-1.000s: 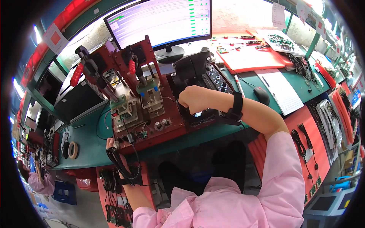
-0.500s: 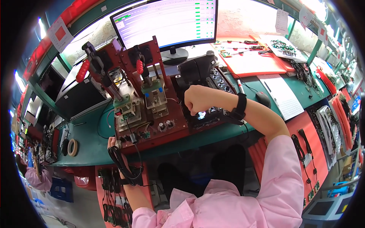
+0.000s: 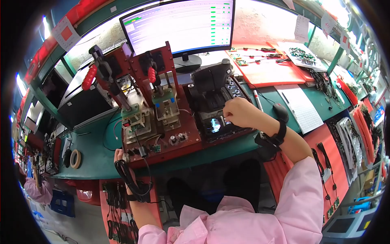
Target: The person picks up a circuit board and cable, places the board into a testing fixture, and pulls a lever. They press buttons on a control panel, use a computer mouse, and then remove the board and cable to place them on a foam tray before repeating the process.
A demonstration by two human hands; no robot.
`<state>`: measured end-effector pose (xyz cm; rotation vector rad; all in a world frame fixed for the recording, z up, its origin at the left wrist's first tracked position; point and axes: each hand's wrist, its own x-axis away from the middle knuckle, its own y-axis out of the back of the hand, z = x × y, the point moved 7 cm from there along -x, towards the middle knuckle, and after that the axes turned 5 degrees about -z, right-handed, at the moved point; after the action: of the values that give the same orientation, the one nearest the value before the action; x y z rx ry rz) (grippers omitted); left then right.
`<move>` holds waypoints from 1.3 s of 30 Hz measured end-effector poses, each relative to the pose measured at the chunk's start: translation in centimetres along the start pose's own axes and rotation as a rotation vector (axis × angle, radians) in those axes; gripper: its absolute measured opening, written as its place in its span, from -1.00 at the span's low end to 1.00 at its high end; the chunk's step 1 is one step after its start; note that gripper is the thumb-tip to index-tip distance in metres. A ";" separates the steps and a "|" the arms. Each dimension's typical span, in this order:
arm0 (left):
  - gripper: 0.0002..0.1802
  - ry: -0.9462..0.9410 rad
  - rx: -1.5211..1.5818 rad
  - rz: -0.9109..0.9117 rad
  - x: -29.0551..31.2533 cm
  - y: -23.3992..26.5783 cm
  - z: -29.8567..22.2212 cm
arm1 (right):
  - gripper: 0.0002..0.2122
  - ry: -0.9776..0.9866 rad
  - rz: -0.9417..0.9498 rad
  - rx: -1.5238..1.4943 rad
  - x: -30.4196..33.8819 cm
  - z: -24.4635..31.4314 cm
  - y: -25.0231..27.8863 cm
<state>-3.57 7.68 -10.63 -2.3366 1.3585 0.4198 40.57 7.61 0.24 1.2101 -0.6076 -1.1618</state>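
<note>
My right hand (image 3: 243, 112) is closed, its fingertips down at the right of a small lit display (image 3: 214, 125) on a black control unit (image 3: 205, 103). Whatever lies under those fingertips is hidden. My left hand (image 3: 118, 155) is at the front left corner of a dark red test fixture (image 3: 185, 140), closed by a coiled black cable (image 3: 132, 179) that covers most of it. From the coil, a lead with a dark cylindrical block (image 3: 143, 151) runs up to the fixture. A green circuit board (image 3: 136, 122) sits under the left clamp (image 3: 107, 75), which has a red handle.
Behind the fixture stands a monitor (image 3: 183, 26). To the right are a mouse (image 3: 280, 113), a lined sheet with a pen (image 3: 300, 107) and a red foam mat (image 3: 264, 73) with cables. A tape roll (image 3: 75, 158) lies left. Cable assemblies rest on a red board (image 3: 107, 211) below the bench.
My right hand has moved right and slightly down across the control unit, uncovering its middle and the small display. The left hand and the coiled cable have stayed nearly in place.
</note>
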 end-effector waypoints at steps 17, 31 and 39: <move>-0.61 -0.118 -0.202 0.168 -1.9 5.9 7.7 | -0.93 0.053 -0.072 -0.135 1.4 -2.8 1.3; -0.79 0.053 0.050 0.154 -0.5 1.0 1.9 | -0.89 -0.138 0.097 -0.198 2.0 -5.1 3.0; -0.71 0.152 0.050 0.025 -0.7 0.8 1.7 | -0.90 -0.138 -0.093 0.039 0.3 -5.8 2.8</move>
<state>-4.68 8.64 -11.93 -2.3532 1.4508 0.2164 46.72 9.43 0.98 1.2083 -0.6857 -1.3250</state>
